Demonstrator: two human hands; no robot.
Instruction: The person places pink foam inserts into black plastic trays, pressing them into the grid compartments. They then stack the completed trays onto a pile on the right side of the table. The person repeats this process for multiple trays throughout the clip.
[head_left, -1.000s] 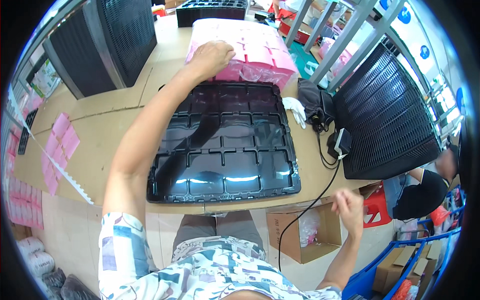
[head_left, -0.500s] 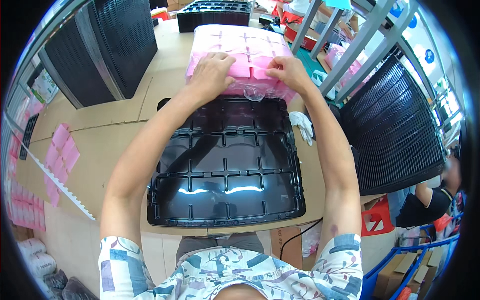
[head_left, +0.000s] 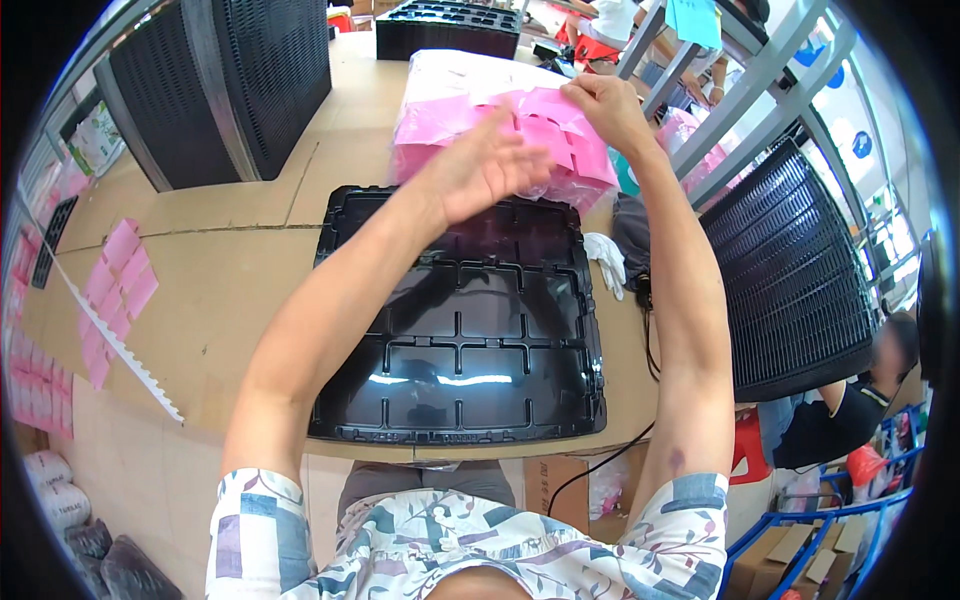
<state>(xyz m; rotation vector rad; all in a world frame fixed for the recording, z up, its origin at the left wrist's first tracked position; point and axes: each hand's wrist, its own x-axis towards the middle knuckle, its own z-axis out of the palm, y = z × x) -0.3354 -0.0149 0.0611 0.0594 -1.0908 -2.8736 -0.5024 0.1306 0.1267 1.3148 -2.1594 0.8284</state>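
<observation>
My right hand pinches the upper edge of a pink sheet divided into squares, and lifts it off a stack of similar sheets in clear plastic. My left hand is over the near side of the stack, palm turned up and fingers apart, smeared by motion; nothing shows in it. Between my arms lies a shiny black plastic tray with raised ribs marking off compartments, its far left part covered by my left forearm.
Tall stacks of black trays stand at the left and right. Another black tray stack is at the back. A white glove lies right of the tray, a pink sheet at the left. Grey metal bars rise at the right.
My right hand has moved up and away, raising the pink sheet. My left hand has left the sheets, moving right and nearer, with its fingers spread. The view has shifted slightly.
</observation>
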